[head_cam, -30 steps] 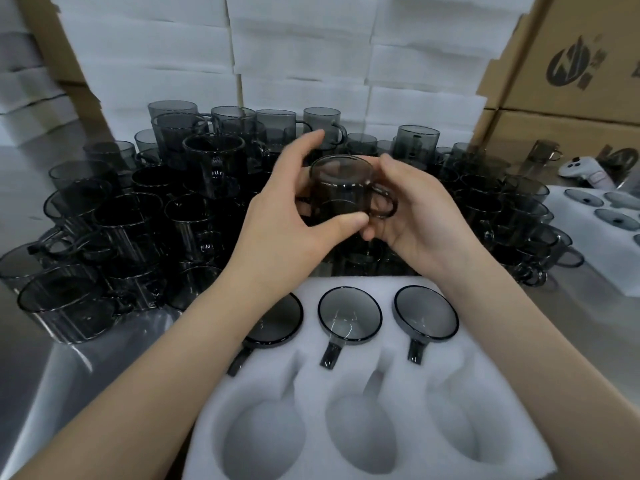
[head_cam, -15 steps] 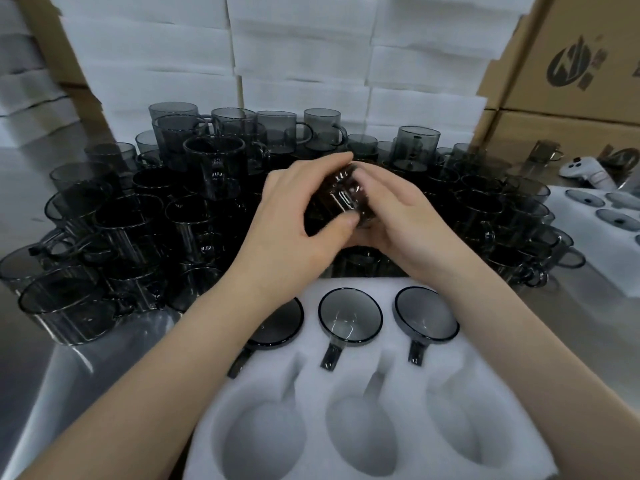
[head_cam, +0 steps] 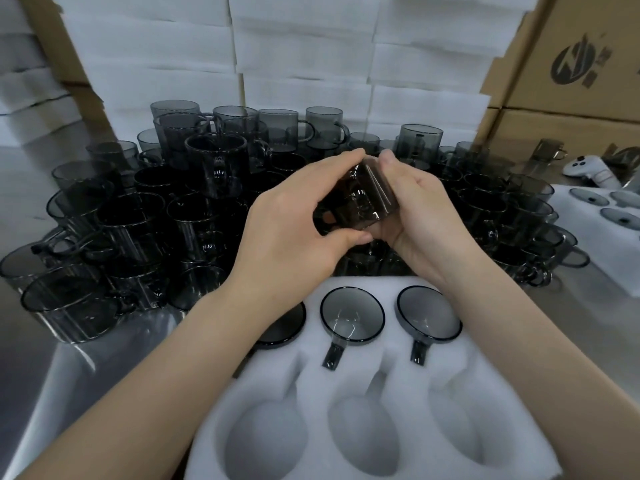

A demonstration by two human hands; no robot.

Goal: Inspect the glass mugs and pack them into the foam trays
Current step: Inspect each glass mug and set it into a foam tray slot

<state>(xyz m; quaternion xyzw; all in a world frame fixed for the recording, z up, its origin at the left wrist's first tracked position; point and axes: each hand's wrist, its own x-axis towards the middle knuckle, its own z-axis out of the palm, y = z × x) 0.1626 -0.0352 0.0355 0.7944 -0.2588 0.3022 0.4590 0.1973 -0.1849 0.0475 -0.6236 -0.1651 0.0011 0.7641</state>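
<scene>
Head view: both hands meet in mid-air above the far edge of the foam tray [head_cam: 374,285], holding one smoky glass mug [head_cam: 360,202] between them. The mug is tipped over onto its side, with its handle towards the palm of the left hand [head_cam: 294,230]. That hand is curled round the mug, fingers over the top and thumb pressed underneath. The right hand [head_cam: 426,216] cups the other side, its fingertips bent onto the upper edge of the glass and almost meeting the left fingertips.

Directly below the hands, the tray's far row holds three packed mugs with handles pointing towards the person: the middle packed mug [head_cam: 352,315], the right packed mug [head_cam: 427,313] just beside the right wrist, and the left packed mug [head_cam: 284,327] half hidden under the left forearm. Nearer the person, between the forearms, lie three empty pockets [head_cam: 363,424].

Beyond and to both sides of the hands, loose mugs [head_cam: 138,220] crowd the steel counter [head_cam: 34,375], some stacked. Behind them rise stacked foam sheets [head_cam: 304,64], with cardboard boxes [head_cam: 571,64] well to the right of the right hand. Also out to the right are a second foam tray [head_cam: 595,244] and a white controller [head_cam: 588,171]
</scene>
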